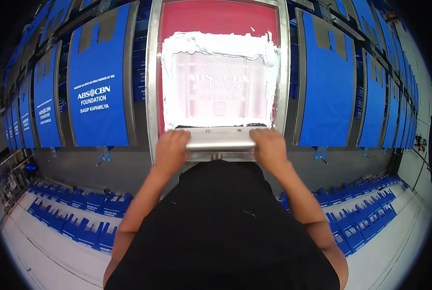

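My left hand and my right hand are closed round the two ends of a metal-handled squeegee. It lies across the near end of a screen-printing frame, level from side to side. Inside the metal frame, the red mesh shows at the far end. Thick white ink is heaped along the far side and streaked down both edges of a pale printed area with lettering and a round emblem. The squeegee's blade is mostly hidden under its handle.
Blue bags lie flat on grey boards to the left and right, with more in rows beyond. One left bag bears white print; the nearest right one looks plain. Below, more blue bags stand in rows over the pale floor.
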Demonstrator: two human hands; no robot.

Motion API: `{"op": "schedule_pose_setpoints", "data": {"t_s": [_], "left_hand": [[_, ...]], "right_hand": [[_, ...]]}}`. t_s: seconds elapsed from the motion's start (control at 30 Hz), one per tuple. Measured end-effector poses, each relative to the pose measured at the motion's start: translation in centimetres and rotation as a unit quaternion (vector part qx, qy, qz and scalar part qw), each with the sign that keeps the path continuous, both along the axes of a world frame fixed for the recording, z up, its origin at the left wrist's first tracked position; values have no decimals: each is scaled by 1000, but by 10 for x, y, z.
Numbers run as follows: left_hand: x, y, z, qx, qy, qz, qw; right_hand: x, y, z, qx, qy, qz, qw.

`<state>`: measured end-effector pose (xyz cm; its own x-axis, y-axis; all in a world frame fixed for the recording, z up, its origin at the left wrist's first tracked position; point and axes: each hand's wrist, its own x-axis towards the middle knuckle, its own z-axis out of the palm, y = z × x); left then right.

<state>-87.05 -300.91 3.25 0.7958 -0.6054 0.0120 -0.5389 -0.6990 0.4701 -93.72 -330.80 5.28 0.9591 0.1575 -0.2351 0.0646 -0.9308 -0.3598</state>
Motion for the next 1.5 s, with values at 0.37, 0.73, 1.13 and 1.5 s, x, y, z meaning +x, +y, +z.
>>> {"op": "schedule_pose_setpoints", "data": {"t_s": [0.37, 0.73, 1.13, 1.5], "left_hand": [[204, -52, 4, 110, 14, 40, 993], [57, -17, -22, 8, 10, 42, 999], [119, -15, 20, 87, 112, 54, 988], [50, -13, 18, 107, 133, 8, 985]], "right_hand": [[218, -47, -10, -135, 3, 16, 991], [50, -16, -34, -29, -82, -7, 996], [110, -17, 23, -72, 36, -9, 997], [61, -9, 11, -32, 134, -3, 990]]}}
